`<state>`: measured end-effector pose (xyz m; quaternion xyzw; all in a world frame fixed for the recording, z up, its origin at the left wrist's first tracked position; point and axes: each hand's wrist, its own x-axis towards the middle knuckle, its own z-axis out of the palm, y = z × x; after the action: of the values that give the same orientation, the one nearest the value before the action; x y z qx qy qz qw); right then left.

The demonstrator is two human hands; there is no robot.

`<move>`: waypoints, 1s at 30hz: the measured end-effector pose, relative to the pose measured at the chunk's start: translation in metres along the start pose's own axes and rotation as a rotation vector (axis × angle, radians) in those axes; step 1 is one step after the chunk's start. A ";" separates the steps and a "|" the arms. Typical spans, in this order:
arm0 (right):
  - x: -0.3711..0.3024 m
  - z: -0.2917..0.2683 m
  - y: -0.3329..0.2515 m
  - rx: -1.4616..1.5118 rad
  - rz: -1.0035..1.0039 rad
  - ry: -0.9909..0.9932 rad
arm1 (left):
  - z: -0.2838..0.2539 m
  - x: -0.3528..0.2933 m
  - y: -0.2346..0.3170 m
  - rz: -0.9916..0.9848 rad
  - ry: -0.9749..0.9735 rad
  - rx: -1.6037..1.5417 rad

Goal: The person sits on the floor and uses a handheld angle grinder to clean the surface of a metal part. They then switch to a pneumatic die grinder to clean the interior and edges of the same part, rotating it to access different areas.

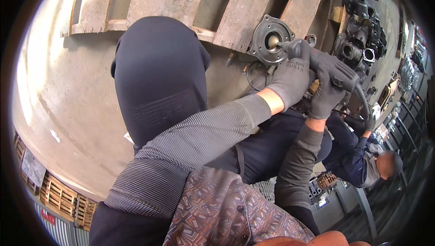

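Observation:
Both of my hands, in grey gloves, are closed around a dark die grinder. My left hand wraps its front end, close to the spindle. My right hand grips the body farther back, and a grey cord or hose leaves the rear end. A rounded, tan-coloured tip on the grinder sits at the central bore of a round metal flange with bolt holes around its rim. Whether the tip touches the bore wall cannot be made out. The flange lies at the edge of a wooden pallet.
Several dark cast metal parts are heaped at the right. My bent left knee stands up left of the work. Another person in dark clothes is at the far right. Stacked wooden pallets stand at the lower left.

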<state>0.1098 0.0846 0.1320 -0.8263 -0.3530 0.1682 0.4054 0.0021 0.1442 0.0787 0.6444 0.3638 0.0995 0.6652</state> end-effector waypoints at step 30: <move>0.006 0.003 -0.010 -0.047 -0.114 -0.008 | -0.012 -0.001 0.009 0.024 -0.009 -0.023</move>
<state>0.1080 0.0945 0.1381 -0.8135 -0.4048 0.1400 0.3933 -0.0028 0.1548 0.0883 0.6414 0.3518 0.1090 0.6730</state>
